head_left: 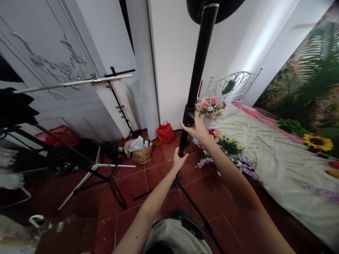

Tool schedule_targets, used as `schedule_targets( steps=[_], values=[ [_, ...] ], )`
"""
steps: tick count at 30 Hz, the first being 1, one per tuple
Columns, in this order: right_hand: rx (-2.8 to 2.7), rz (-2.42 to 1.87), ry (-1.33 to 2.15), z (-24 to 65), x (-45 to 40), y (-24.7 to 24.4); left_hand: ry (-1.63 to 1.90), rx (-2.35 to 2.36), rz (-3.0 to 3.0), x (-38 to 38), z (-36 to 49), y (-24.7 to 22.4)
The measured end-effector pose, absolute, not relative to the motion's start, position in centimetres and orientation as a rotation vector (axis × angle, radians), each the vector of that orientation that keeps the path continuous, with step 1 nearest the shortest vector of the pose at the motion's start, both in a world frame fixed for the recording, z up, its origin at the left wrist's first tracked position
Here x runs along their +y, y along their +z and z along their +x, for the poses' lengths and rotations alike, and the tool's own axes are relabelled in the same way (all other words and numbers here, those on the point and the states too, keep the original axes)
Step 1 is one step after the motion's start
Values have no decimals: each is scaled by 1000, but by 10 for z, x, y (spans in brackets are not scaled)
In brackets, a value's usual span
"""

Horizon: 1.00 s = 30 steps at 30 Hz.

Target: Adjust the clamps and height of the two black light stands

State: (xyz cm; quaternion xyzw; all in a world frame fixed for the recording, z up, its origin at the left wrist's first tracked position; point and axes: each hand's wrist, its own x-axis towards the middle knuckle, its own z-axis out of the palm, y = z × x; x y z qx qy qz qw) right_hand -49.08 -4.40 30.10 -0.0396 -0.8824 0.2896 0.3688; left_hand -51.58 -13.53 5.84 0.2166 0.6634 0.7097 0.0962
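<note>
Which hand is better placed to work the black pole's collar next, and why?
Probably the right hand: it is already at the collar, while the left hand holds the black pole lower down.

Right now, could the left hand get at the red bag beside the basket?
Probably not: the left hand grips the black pole, and the red bag sits on the floor beyond it, by the wall.
</note>
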Motion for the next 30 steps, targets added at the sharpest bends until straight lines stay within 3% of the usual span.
schedule_targets(
  steps=[4, 10, 17, 21, 25, 30],
  values=[
    [-2295, 20, 813, -492, -32, 303, 1921, 1958, 707, -158, -519, 32],
    [-2274, -146, 773, -487, -49, 272, 1618, 2159, 597, -164, -530, 3],
    [-2384, -267, 860, -479, -59, 215, 1534, 2253, 415, -162, -525, 12],
    [-2485, -157, 996, -474, -52, 183, 1245, 2368, 479, -165, -522, 21],
    [-2530, -317, 862, -469, -59, 143, 1044, 2439, 561, -166, -520, 29],
    [-2500, -473, 707, -466, -77, 101, 1073, 2426, 573, -168, -516, 43]
  ],
)
